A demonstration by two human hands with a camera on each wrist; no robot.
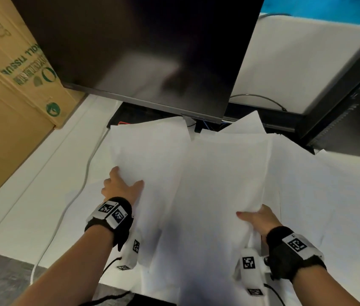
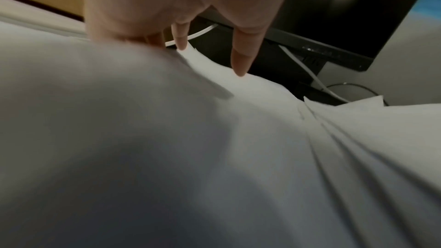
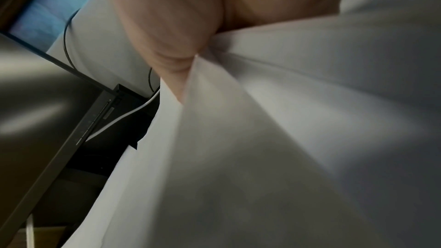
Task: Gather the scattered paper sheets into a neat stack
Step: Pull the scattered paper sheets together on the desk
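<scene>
- Paper sheets cover most of the white desk below the dark monitor, overlapping loosely with corners fanned out toward the monitor base; they are not squared into one stack.
- Head view: the left hand grips the left edge of a sheet lifted off the desk, thumb on top and fingers hidden beneath the paper.
- Head view: the right hand holds the near edge of a raised sheet at the right, thumb lying across the top, the other fingers out of sight under it.
- Left wrist view adds what the head view hides: the left hand's fingers point down and touch the paper from the underside, and further sheets show as layered, stepped edges to the right. It is blurred, so how tightly the fingers close cannot be told there.
- Right wrist view shows the thumb pressed against a bundle of several sheet edges that splay apart below the pinch; the head view shows only one top sheet there.
- Only the head view shows the cardboard box at the left, printed with green lettering, and a white cable running along the desk beside the papers.
- Both wrist views show the monitor's lower edge and a white cable behind it.
</scene>
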